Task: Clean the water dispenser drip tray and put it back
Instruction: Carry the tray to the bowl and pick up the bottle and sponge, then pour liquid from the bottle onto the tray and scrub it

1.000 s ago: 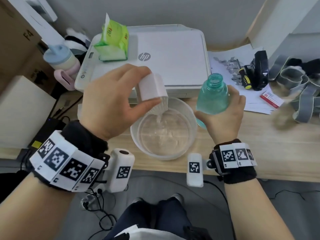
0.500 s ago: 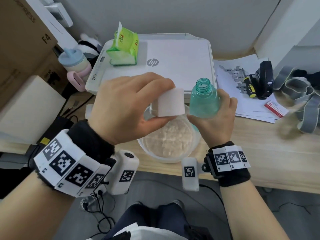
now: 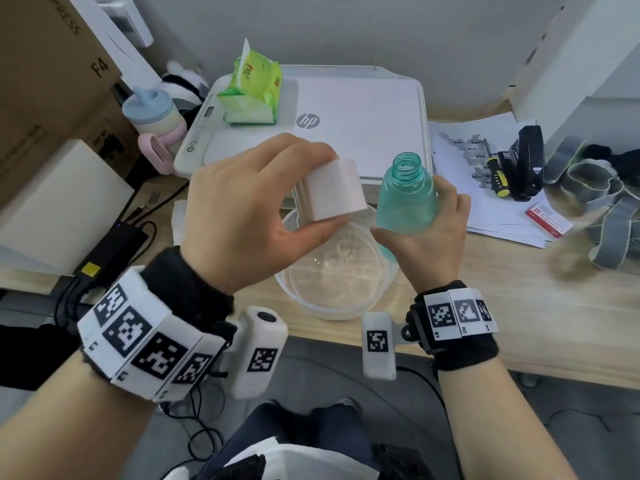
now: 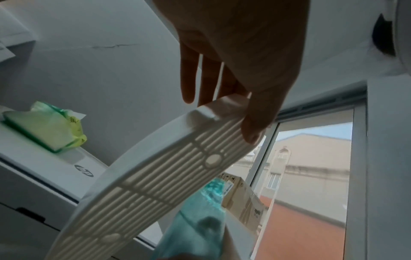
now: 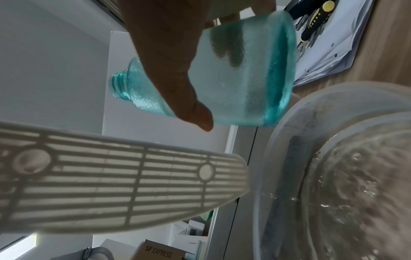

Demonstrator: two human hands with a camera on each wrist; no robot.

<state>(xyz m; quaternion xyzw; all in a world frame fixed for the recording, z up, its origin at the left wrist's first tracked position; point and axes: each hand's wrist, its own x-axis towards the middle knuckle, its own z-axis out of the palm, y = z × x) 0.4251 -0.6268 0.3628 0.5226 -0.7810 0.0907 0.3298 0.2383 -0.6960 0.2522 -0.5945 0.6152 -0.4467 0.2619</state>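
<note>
left hand (image 3: 249, 216): nearest the camera; above the near-left rim of the bowl; thumb under and fingers over one end of the drip tray; firm pinch grip
right hand (image 3: 426, 233): over the bowl's right rim; wrapped round the body of the bottle; thumb on the near face
drip tray (image 3: 334, 194): held in air above the bowl, not on any dispenser; long axis runs away from the left hand, free end tipped down toward the bowl; slotted face turned downward
key relation: bottle mouth sits just right of the tray's held end, level with it; right hand must tip leftward to pour over the tray; left hand alone carries the tray
tray build: white hard plastic; elongated with a rounded end; grille (image 4: 169, 177) of parallel slots with cross ribs and round bosses; smooth solid back
bottle (image 3: 407, 195): teal translucent plastic; round body, threaded neck, no cap; upright, slight lean; looks near empty, droplets inside, hard to be sure
bowl (image 3: 389, 271): clear round plastic; on the wooden desk edge; shallow cloudy water with bubbles
beyond the bowl: white printer (image 3: 363, 109), flat smooth lid; green tissue pack (image 3: 251, 88) on its left part
right of the bowl: papers (image 3: 485, 202); yellow-black screwdriver (image 3: 497, 173); grey straps (image 3: 609, 206)
stage (judgement): rinsing over the bowl; wiping and refitting not yet done
</note>
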